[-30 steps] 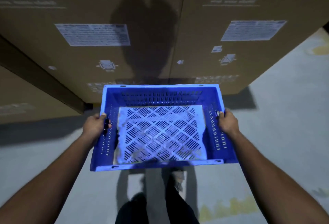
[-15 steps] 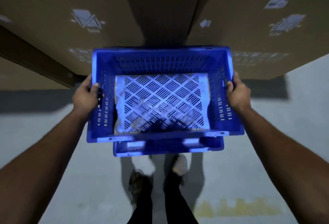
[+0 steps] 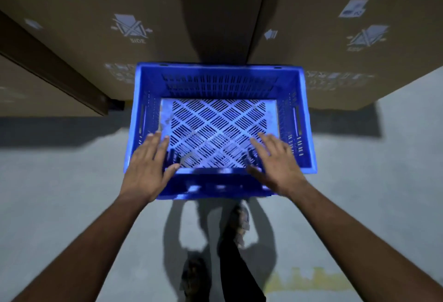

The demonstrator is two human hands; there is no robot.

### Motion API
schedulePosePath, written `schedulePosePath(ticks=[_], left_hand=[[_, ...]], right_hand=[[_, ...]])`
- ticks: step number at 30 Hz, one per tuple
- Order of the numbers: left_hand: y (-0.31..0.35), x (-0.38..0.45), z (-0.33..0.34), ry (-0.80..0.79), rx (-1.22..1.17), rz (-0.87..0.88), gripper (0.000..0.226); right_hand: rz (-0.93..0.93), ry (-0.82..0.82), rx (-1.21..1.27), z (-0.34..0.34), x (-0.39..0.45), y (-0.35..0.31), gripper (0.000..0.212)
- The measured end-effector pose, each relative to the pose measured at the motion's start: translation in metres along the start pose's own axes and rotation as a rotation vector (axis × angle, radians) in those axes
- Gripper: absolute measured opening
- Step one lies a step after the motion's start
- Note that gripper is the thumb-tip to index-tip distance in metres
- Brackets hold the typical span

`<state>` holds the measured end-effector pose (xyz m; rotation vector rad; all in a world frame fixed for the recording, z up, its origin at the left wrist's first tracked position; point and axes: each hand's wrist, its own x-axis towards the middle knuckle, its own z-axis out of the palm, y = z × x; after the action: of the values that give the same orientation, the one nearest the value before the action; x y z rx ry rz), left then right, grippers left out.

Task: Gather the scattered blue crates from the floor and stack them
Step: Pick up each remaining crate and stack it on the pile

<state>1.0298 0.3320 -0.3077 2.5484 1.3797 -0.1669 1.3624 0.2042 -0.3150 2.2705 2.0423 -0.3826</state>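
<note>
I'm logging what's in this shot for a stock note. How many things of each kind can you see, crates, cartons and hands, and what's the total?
Blue crates: 2, the top crate and the lower crate showing beneath its near edge.
Cardboard cartons: 2 large ones, the left carton and the right carton.
Hands: 2, left hand and right hand, both open over the near rim.
Total: 6

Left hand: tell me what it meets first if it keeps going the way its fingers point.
Probably the top blue crate's slatted floor or left wall; the left hand hovers open over the near rim, depth unclear.
</note>
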Motion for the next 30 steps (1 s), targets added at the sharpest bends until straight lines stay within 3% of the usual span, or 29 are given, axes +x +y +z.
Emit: schedulePosePath(ticks=[2, 5, 12, 18, 25, 30], left_hand=[[0.003, 0.003, 0.006, -0.091, 0.050, 0.124, 0.094], [0.001, 0.015, 0.011, -0.114, 0.193, 0.257, 0.111], [0.000, 0.016, 0.030, -0.021, 0.140, 0.147, 0.102], [0.020, -0.021, 0.039, -0.005, 0.129, 0.099, 0.110], [0.014, -0.031, 0.036, 0.029, 0.136, 0.095, 0.105], [0.033, -0.040, 0.043, 0.044, 0.126, 0.002, 0.105]], right_hand=[[-0.088, -0.091, -0.066, 0.013, -0.016, -0.013, 0.087], [-0.014, -0.057, -0.049, 0.025, -0.018, -0.019, 0.090], [0.084, 0.132, -0.078, 0.037, -0.013, -0.028, 0.082], [0.057, 0.179, -0.118, 0.052, -0.038, -0.027, 0.080], [-0.017, 0.227, -0.158, 0.044, -0.048, -0.037, 0.070], [-0.043, 0.160, -0.145, 0.039, -0.028, -0.020, 0.076]])
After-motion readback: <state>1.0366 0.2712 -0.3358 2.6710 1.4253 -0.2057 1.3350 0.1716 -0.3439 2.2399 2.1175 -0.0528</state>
